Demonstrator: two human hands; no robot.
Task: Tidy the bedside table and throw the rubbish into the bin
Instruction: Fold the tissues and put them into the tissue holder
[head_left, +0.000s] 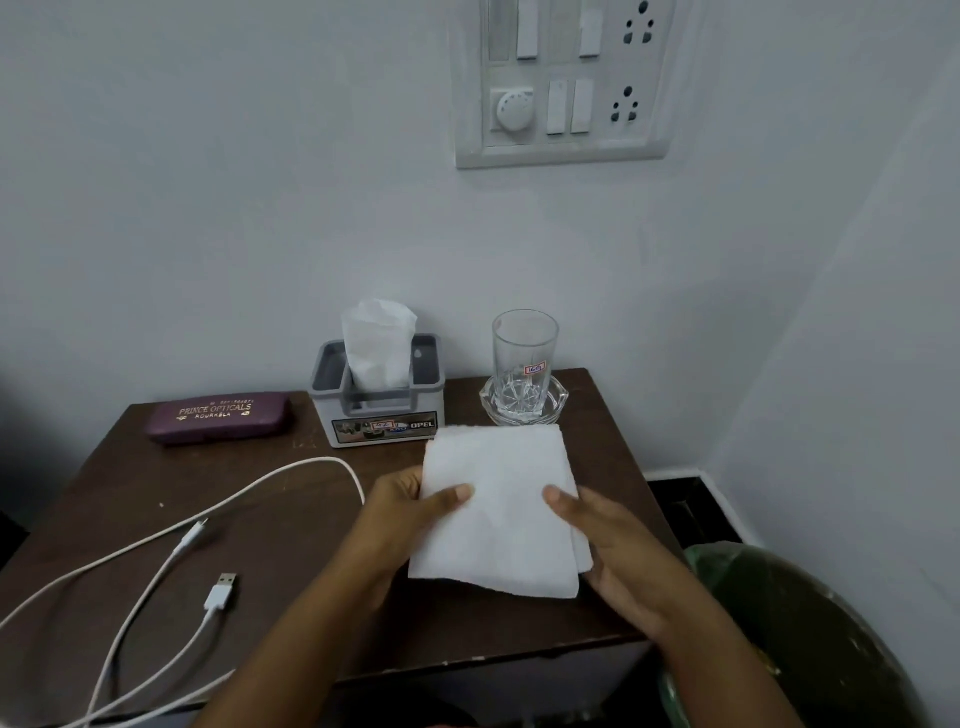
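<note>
Bare forearms (291, 639) — left hand (410, 512), right hand (610, 545).

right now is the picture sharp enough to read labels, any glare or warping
Head view: light soft and even, no glare; case lettering and OPEL on the tissue box read clearly, the glass sticker barely; the wide lens bows the table edges and bin.

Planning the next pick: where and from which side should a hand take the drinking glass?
Probably wrap the smooth upper wall of the drinking glass, above its cut base, coming from the front right. It stands upright in a glass dish, so the base is fenced in, and the tissue holder crowds its left.
</note>
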